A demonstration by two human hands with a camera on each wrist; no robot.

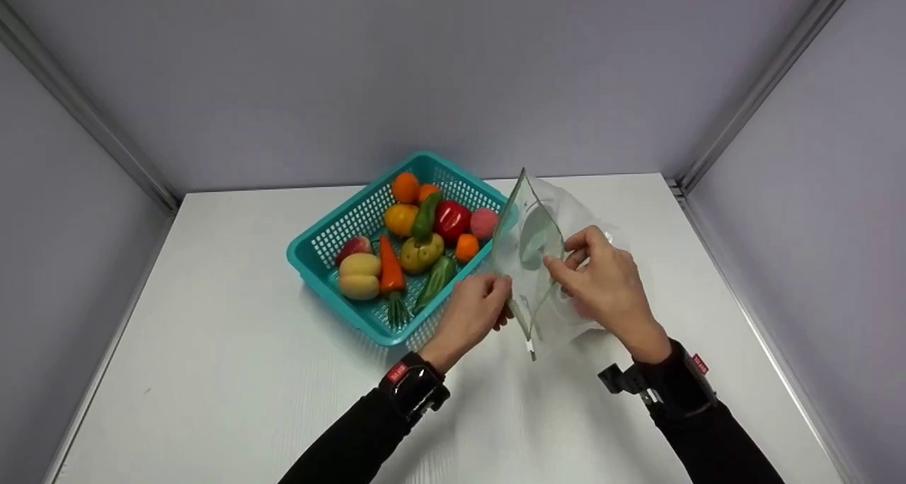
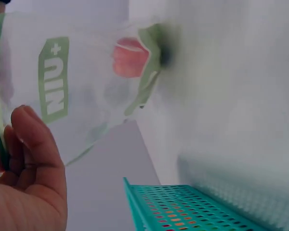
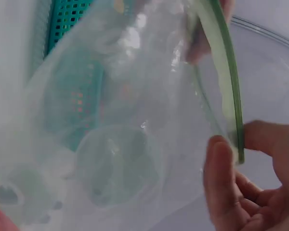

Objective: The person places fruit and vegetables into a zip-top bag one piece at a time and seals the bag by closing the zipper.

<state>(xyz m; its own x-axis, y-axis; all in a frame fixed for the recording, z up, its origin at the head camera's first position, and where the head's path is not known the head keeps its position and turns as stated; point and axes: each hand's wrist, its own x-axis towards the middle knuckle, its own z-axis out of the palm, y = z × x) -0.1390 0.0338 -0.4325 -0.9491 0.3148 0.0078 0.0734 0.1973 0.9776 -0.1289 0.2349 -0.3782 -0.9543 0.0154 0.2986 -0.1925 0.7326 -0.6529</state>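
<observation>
A clear zip bag (image 1: 520, 264) with green edging stands with its mouth spread apart between the two hands. My left hand (image 1: 473, 306) grips the near-left side of the mouth, thumb against the film in the left wrist view. On the opposite side my right hand (image 1: 603, 280) pinches the green zip strip (image 3: 233, 96) between thumb and finger. Green lettering on a label (image 2: 53, 79) marks the bag's side, and a red patch (image 2: 130, 58) shows near its far end. The bag's body hangs to the right, partly hidden behind my right hand.
A teal basket (image 1: 382, 337) sits left of the bag on the white table (image 1: 212, 356), its right rim close to the bag. Inside lie a carrot (image 1: 391, 268), a red pepper (image 1: 451, 219), a cucumber (image 1: 437, 280) and several other fruits and vegetables. Grey walls enclose the table.
</observation>
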